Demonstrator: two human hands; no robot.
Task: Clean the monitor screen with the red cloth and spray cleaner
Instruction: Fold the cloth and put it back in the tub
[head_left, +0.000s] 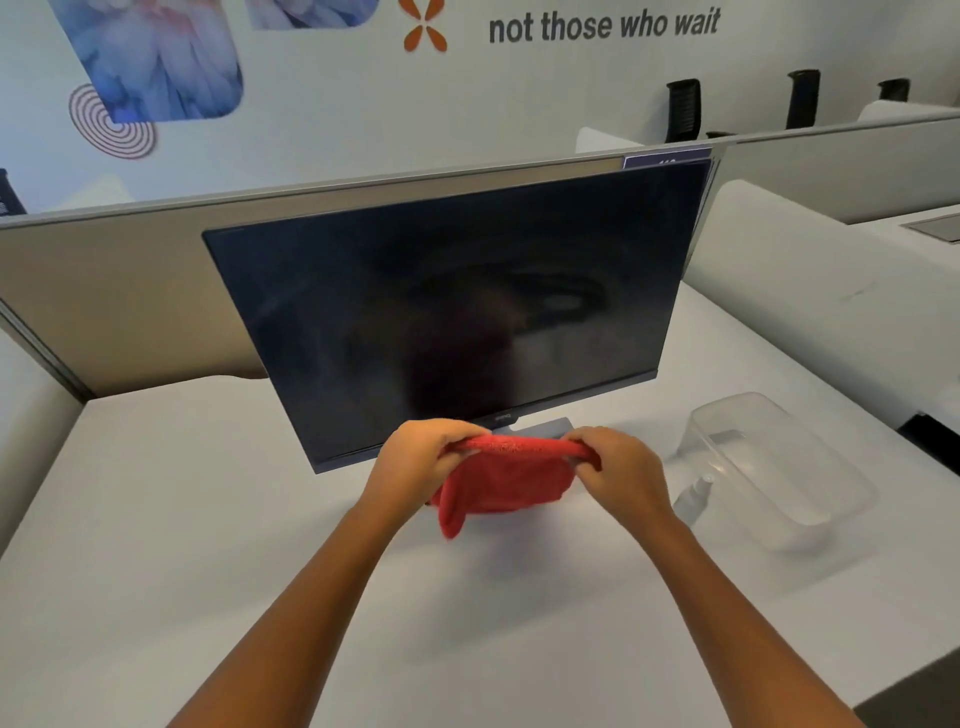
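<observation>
Item one: red cloth (504, 480). We hold it in the air above the desk (208, 519), just in front of the monitor's lower edge. Our left hand (426, 454) pinches the top edge at one end, fingers curled and pressed together over the fabric; our right hand (615, 467) pinches the other end likewise. The top edge runs taut between the two grips and the rest hangs loose below, which we judge is a way of opening or refolding the cloth into a flat wiping face.

Item two: monitor (457, 306). Dark, switched off, tilted back on its stand, standing against the partition (104, 291). The cloth is near the screen but not touching it.

Item three: spray bottle (693, 499). Small, pale, upright on the desk just beside our right wrist, partly hidden by it and within easy reach.

Item four: clear plastic container (779, 467). It sits to the right of the bottle.

Writing: the wall reads "not those who wait". A small logo sits on the monitor's lower bezel, too small to read. A purple label behind the monitor's upper corner is illegible.
</observation>
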